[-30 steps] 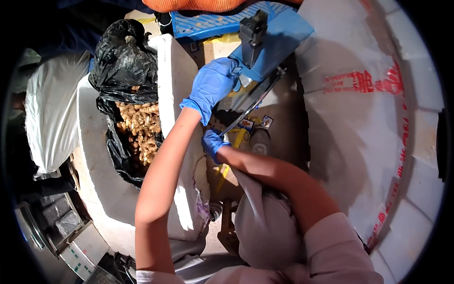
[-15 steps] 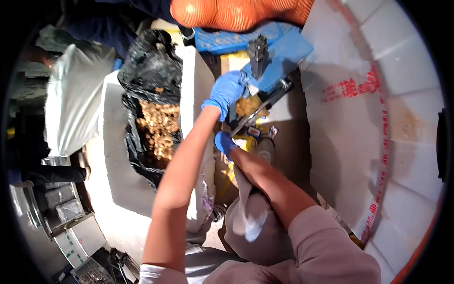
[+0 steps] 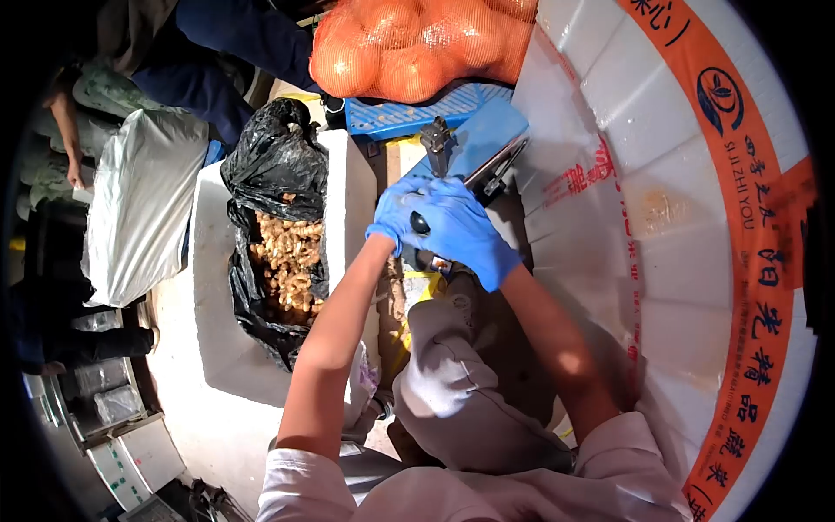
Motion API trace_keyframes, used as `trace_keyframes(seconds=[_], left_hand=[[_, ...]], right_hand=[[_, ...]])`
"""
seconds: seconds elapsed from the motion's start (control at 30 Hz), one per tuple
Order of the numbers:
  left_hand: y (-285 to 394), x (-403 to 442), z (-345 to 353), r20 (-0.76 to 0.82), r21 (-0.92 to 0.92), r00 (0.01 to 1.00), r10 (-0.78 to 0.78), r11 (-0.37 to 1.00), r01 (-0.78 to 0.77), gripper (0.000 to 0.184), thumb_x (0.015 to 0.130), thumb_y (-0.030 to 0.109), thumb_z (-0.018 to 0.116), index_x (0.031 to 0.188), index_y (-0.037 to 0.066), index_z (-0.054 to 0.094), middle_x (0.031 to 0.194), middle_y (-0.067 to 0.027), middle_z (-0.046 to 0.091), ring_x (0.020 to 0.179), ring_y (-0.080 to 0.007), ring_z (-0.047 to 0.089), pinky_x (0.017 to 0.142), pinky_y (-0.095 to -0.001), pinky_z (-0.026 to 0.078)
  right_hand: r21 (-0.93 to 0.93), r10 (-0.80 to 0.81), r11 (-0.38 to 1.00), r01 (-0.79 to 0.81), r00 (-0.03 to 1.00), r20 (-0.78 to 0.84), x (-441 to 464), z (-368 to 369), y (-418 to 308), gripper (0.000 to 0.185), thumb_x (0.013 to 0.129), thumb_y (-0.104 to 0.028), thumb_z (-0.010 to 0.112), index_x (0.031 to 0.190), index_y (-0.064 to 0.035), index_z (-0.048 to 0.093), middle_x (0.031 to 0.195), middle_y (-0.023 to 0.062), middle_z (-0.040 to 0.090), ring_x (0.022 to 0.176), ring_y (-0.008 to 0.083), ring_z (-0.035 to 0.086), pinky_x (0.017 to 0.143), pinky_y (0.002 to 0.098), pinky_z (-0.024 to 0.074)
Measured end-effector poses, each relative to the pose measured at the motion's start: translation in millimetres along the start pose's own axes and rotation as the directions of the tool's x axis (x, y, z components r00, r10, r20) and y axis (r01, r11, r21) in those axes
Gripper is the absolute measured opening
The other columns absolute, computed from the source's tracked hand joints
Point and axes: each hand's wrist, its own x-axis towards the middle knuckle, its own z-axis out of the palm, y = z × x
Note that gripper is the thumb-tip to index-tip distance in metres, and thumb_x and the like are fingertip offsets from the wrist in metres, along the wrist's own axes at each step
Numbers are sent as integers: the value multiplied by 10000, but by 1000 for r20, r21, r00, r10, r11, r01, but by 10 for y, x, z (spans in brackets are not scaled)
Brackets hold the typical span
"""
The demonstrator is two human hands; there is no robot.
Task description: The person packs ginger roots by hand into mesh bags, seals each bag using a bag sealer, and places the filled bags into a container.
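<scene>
My left hand [image 3: 396, 209] and my right hand [image 3: 470, 230], both in blue gloves, are pressed together. My right hand is closed round the handle of a long metal-edged tool [image 3: 500, 161], which points to the upper right; a dark rounded handle end [image 3: 420, 224] shows between the hands. My left hand is closed against it, and its fingertips are hidden. Just beyond them a black upright fitting [image 3: 437, 143] stands on a blue slab [image 3: 485, 129].
To the left, a white foam box [image 3: 209, 287] holds ginger [image 3: 287, 261] and a black plastic bag [image 3: 274, 161]. Orange net sacks [image 3: 409, 52] lie at the back beside a blue crate [image 3: 374, 117]. White foam boxes [image 3: 678, 261] line the right. Another person's hand [image 3: 75, 172] is at upper left.
My right hand has moved up from below and now meets my left hand. The tool's handle end has risen with it. The view has shifted, showing more of the sacks and right-hand boxes.
</scene>
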Motion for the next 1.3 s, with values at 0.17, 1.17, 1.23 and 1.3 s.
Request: trace_keyframes(seconds=[0.17, 1.17, 1.23, 1.3], left_hand=[[228, -299, 299, -197, 153, 956, -217, 956, 249, 199, 670, 174, 638, 770, 22, 558, 778, -104, 580, 690, -186, 532, 633, -296, 425], [3393, -798, -1130, -78, -114, 995, -57, 992, 48, 249, 746, 212, 598, 927, 46, 559, 847, -44, 538, 793, -152, 505, 726, -267, 395], [3475, -760, -1119, -186, 362, 939, 290, 909, -209, 165, 747, 162, 572, 875, 60, 549, 832, -87, 545, 768, -244, 541, 678, -289, 437], [3687, -717, -1099, -202, 390, 903, 380, 877, -282, 139, 748, 158, 564, 841, 56, 542, 821, -99, 537, 755, -265, 529, 652, -309, 436]], right_hand=[[442, 696, 707, -553, 657, -291, -736, -118, 126, 292, 706, -113, 615, 974, -35, 527, 938, 72, 569, 787, 148, 527, 710, 270, 413], [272, 379, 905, -327, 909, -170, -107, -1158, -1569, 113, 753, -132, 555, 806, -35, 574, 701, 130, 520, 638, 265, 512, 546, 346, 395], [320, 392, 887, -332, 909, -144, -64, -1347, -1638, 129, 752, -140, 554, 809, -26, 571, 692, 142, 521, 645, 268, 515, 555, 347, 399], [460, 455, 798, -388, 890, -38, -42, -1585, -1673, 189, 756, -170, 550, 837, -1, 576, 712, 159, 557, 693, 259, 540, 625, 331, 422]])
